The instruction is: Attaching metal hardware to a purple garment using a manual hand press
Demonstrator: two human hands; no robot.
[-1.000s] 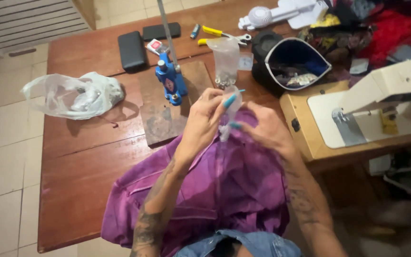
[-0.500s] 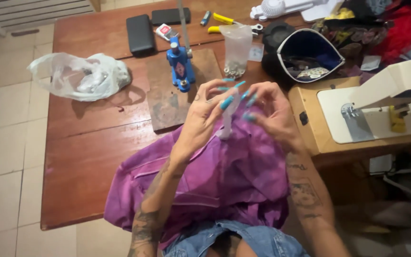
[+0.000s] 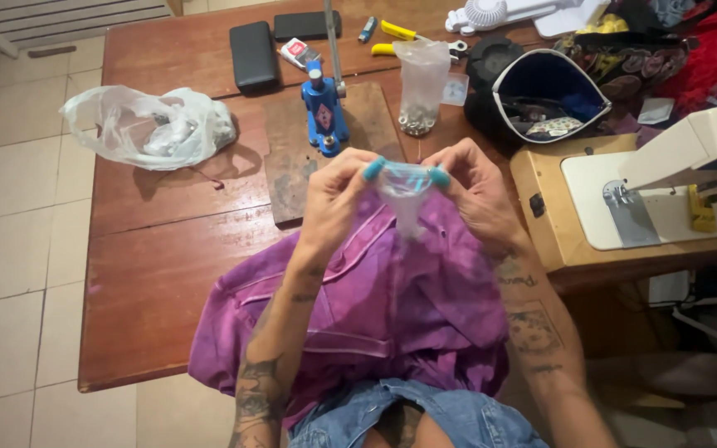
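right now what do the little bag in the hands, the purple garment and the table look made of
Small bag: thin clear plastic film, it seems; see-through and crumpled between the left hand and right hand.
Purple garment: soft woven cloth, matte and mottled, folding limply.
Table: wood, reddish-brown with visible grain and a dull sheen, probably varnished.

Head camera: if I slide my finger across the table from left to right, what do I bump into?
White plastic bag → blue press tool → clear bag of metal snaps → open dark pouch → white sewing machine.
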